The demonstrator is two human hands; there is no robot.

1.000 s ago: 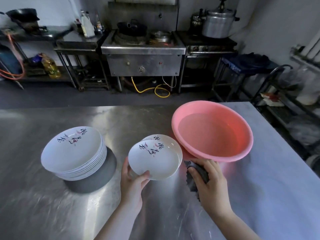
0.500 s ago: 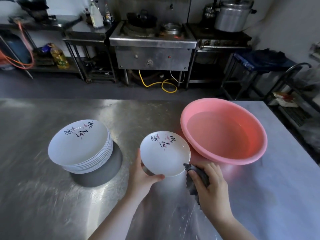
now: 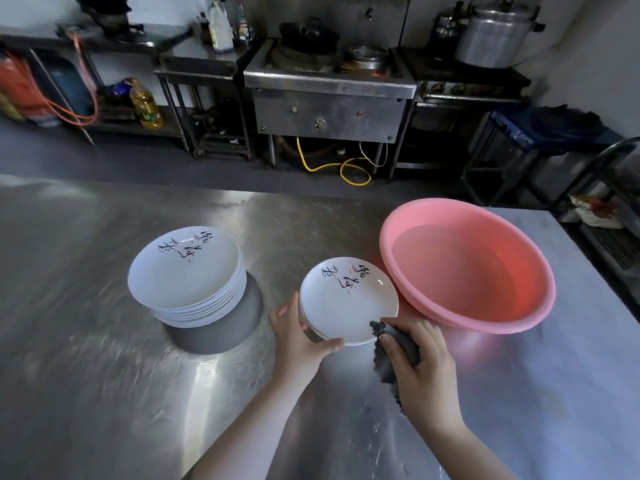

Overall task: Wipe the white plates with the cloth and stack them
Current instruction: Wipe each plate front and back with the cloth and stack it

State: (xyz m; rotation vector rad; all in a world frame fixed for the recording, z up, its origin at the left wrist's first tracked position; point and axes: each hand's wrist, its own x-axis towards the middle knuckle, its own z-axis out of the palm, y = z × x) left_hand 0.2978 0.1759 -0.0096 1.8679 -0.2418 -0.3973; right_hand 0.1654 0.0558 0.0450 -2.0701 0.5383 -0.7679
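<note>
The premises are a commercial kitchen, of the restaurant or canteen type. A large stainless-steel worktable (image 3: 104,375) fills the lower half of the frame. Along the back wall, at top centre, stands a steel gas wok range (image 3: 329,98) with a dark wok (image 3: 308,32) on its burner and a yellow gas hose (image 3: 332,168) looped beneath. At upper right a large lidded aluminium pot (image 3: 495,34) sits on a steel stand. At upper left are steel shelving, sauce bottles (image 3: 221,26) and a jug of cooking oil (image 3: 147,105). A tall stack of identical white plates (image 3: 187,275), at left of centre, indicates volume service.
</note>
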